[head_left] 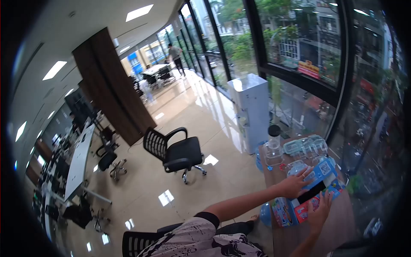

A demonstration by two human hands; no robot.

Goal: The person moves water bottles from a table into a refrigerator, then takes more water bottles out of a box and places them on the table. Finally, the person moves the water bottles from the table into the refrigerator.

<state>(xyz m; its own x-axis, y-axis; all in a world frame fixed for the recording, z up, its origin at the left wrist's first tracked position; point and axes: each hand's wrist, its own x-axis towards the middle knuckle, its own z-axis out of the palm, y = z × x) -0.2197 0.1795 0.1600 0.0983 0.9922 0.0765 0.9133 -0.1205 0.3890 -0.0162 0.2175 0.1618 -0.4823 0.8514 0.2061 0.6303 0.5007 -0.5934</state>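
A blue and red printed box (305, 209) rests on the small wooden table (338, 234). Across it runs a black strip (311, 192), and a blue panel with a QR code (323, 170) lies at its far end. My left hand (296, 183) reaches over the near side with fingers stretched out onto the blue panel beside the strip. On the other side of the strip, my right hand (320, 210) lies on the red printed part, its fingers apart. Both hands touch the box from above.
Beyond the box are a clear plastic tray (305, 145), a clear jar with a dark lid (273, 147) and crumpled clear plastic. A white water dispenser (252, 109) stands behind the table by the windows. A black office chair (180, 152) is on the floor; a person (175, 55) stands far off.
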